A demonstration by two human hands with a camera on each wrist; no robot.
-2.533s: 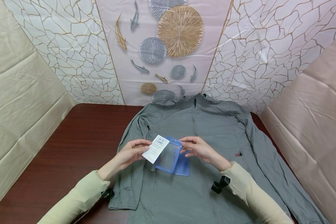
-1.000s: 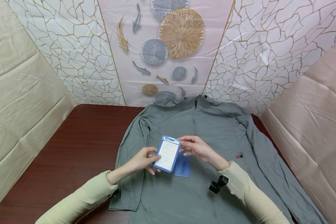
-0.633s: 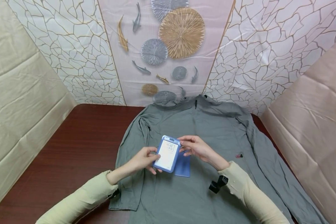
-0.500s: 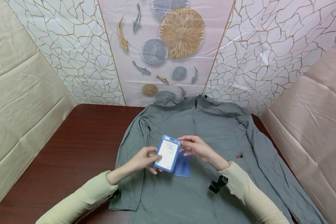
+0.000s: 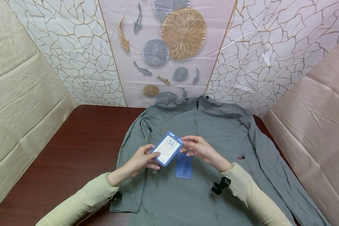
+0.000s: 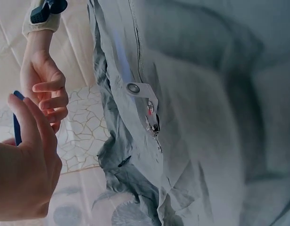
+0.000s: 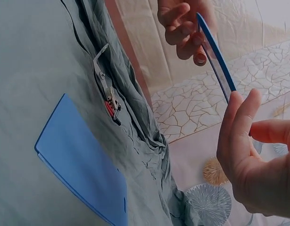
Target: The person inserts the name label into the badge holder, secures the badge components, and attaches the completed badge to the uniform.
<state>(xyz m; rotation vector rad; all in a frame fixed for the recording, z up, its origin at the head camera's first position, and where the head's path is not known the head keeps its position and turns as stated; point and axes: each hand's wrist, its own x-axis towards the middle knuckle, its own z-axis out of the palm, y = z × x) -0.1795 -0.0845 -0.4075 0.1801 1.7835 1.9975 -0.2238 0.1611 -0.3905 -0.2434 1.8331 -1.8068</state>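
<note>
A blue-framed badge holder (image 5: 175, 150) is tilted above a grey jacket (image 5: 214, 185) in the head view. A white card (image 5: 166, 150) printed "ID/IC CARD" sits within its frame. My left hand (image 5: 141, 160) pinches the holder's lower left side, thumb on the front and fingers behind. At its upper right corner is my right hand (image 5: 199, 149), fingers loosely bent. In the right wrist view, right fingertips (image 7: 234, 96) meet the edge, with the thumb away from it. Below lies a flat blue piece (image 5: 184, 166) on the jacket, its top partly hidden by the holder and hand.
A clear strap with a snap (image 6: 142, 89) is near metal clips in the left wrist view. A red and metal clip (image 7: 110, 106) lies on the jacket in the right wrist view. Dark red-brown table (image 5: 96, 138); patterned cloth (image 5: 186, 75) stands behind.
The card, in my left hand beside the holder 2.5 s ago, is now in its frame. Over the last half second the holder's lower end has swung left and up. My right hand has barely moved.
</note>
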